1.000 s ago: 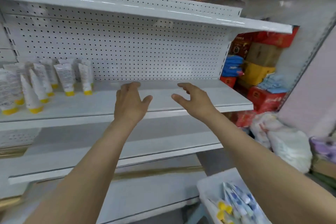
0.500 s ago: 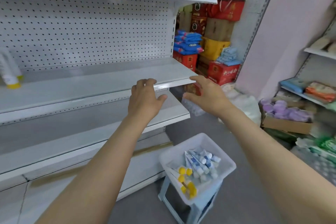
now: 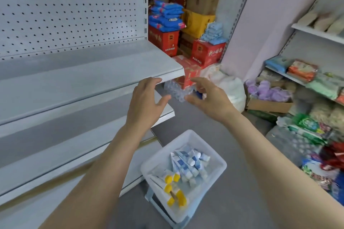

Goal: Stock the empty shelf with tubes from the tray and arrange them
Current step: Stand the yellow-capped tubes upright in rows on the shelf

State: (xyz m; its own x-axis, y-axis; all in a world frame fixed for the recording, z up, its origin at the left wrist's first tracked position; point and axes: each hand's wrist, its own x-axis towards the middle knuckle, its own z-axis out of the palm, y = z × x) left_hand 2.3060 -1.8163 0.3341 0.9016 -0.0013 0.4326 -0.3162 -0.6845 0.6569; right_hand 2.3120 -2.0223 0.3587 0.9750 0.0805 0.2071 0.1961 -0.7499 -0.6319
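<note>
The shelf [image 3: 93,80] ends in a right front corner, and beyond it open floor [image 3: 186,117] runs down to the tray [image 3: 208,149]. The left hand [image 3: 147,98] is raised just below that corner, fingertips at the front edge, fingers loosely spread and holding nothing. The right hand [image 3: 208,96] hangs past the shelf's right end over the floor, palm turned inward, also relaxed and empty. The thumbs point toward each other with a gap between. The tubes [image 3: 188,163] lie heaped in the tray on a small stool [image 3: 154,199], below and between the forearms.
</note>
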